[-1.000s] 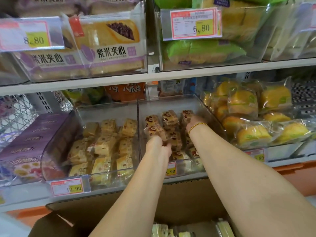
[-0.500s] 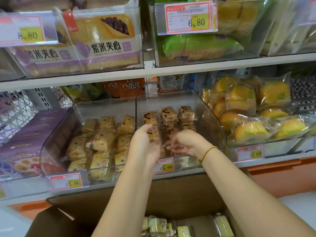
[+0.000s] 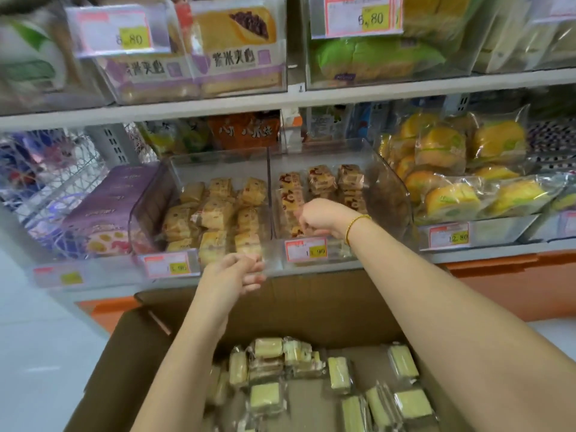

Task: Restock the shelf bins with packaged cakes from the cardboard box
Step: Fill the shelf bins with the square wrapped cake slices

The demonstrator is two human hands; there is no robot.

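An open cardboard box (image 3: 137,344) sits below the shelf, with several pale wrapped cakes (image 3: 268,395) loose on its bottom. On the lower shelf a clear bin (image 3: 393,194) holds rows of brown wrapped cakes (image 3: 321,179). My right hand (image 3: 316,217), with a gold bracelet on its wrist, hangs over the bin's front, fingers loosely curled downward, with no cake visible in them. My left hand (image 3: 234,273) is lower, in front of the shelf edge above the box, fingers loosely curled and empty.
A second clear bin (image 3: 146,210) of yellowish cakes stands left of the first. Purple boxes (image 3: 103,213) lie further left and bagged yellow buns (image 3: 452,169) to the right. The upper shelf (image 3: 405,92) carries bins of bread. Price tags (image 3: 307,249) line the shelf front.
Both hands have pulled back from deep in the right bin. The left hand dropped below the shelf edge toward the box. The view tilted down, showing more of the box.
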